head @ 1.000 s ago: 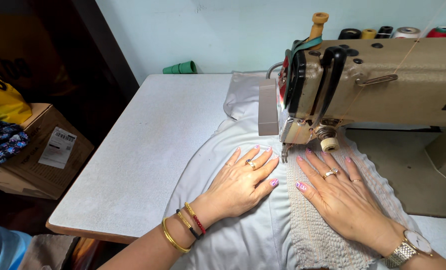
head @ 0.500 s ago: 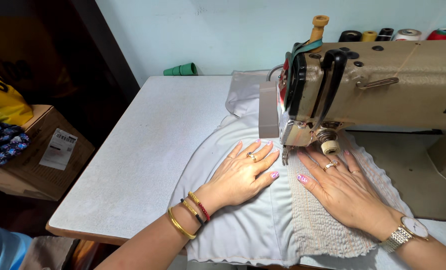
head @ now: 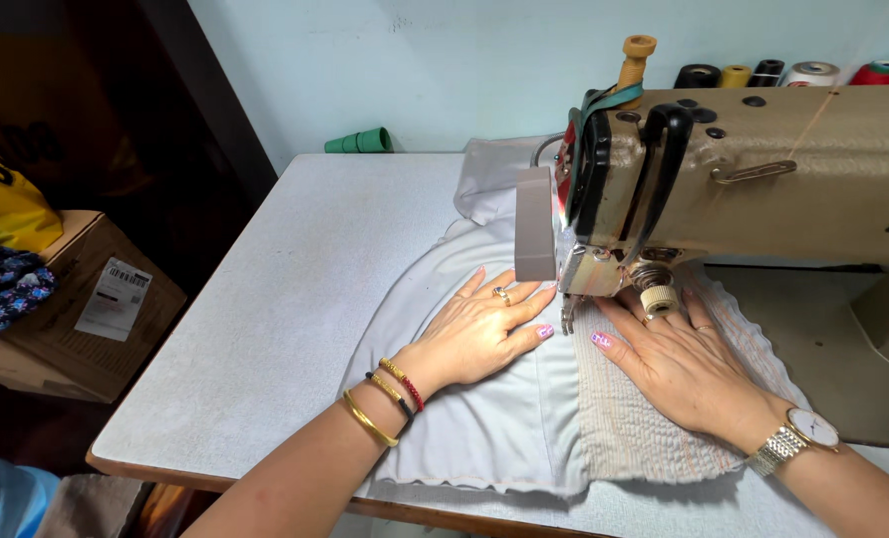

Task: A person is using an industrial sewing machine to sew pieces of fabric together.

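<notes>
item: pale grey fabric, lying flat at lower centre of the frame on the white table, its far end running under the head of the beige sewing machine at upper right. a shirred, ribbed panel is lying along its right side, its lower hem hanging close to the table's near edge.

left hand: pressing palm down on the smooth cloth just left of the presser foot, fingers spread apart and flat, gripping nothing. bangles are sitting at the wrist.

right hand: resting flat on the ribbed panel just right of the foot, fingers apart and extended, fingertips partly hidden under the machine head. a wristwatch is showing at lower right.

handling note: judging from the pose, both palms are steadying the cloth for feeding; this looks best done with even, light pressure on both sides, keeping the seam line straight and fingertips beside the foot, never in front of the needle.

edges and room: the table is offering open surface at left and upper left for the cloth to spread; the machine body is blocking the right. a green cone is lying at the back wall, thread spools are standing at top right, and a cardboard box is sitting off the table at left.
</notes>
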